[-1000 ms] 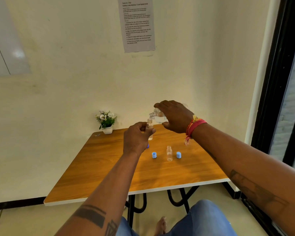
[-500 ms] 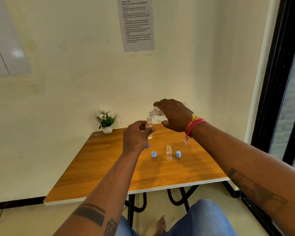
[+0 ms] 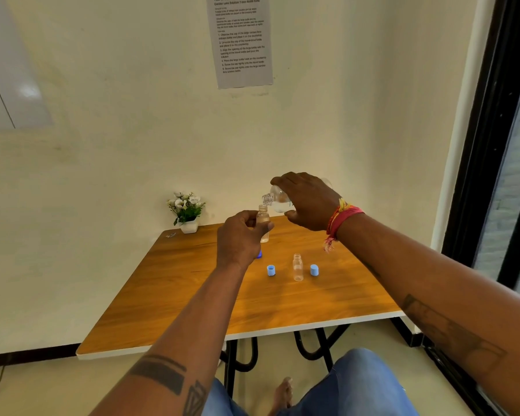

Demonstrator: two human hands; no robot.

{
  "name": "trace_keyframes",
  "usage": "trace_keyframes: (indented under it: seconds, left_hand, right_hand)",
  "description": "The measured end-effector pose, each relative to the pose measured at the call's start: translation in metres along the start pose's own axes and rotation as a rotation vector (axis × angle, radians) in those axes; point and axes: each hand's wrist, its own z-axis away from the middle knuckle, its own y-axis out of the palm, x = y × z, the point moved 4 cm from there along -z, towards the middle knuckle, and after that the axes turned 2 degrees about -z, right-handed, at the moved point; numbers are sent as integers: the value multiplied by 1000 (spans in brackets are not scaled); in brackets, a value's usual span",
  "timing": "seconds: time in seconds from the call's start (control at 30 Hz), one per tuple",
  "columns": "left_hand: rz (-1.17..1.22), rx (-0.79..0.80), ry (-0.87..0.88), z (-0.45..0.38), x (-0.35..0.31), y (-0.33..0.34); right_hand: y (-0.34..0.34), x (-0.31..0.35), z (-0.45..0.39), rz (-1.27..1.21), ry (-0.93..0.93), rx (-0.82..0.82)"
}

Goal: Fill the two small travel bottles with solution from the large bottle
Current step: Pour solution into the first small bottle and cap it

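My left hand (image 3: 240,238) grips a small clear travel bottle (image 3: 264,223) upright above the wooden table (image 3: 192,289). My right hand (image 3: 308,199) holds the large clear bottle (image 3: 278,201) tipped on its side, its open neck just above the small bottle's mouth. Clear liquid lies in the large bottle's lower side. A second small travel bottle (image 3: 297,267) stands uncapped on the table. Two light blue caps (image 3: 271,270) (image 3: 314,270) sit either side of it. A darker blue cap (image 3: 259,254) peeks out from behind my left hand.
A small white pot of flowers (image 3: 187,212) stands at the table's back left corner, against the wall. A printed sheet (image 3: 241,40) hangs on the wall above. A dark window frame (image 3: 490,163) runs down the right side. My knees are below the table's front edge.
Both hands have held nearly still. The large bottle's neck has come slightly closer to the small bottle's mouth.
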Motion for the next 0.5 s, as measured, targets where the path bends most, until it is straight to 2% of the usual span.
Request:
trace_keyframes:
  seconds: [0.5]
  left_hand:
    - [14,-6,-1,0,3,1]
  right_hand:
    - [5,-1,-1,-22,7,10]
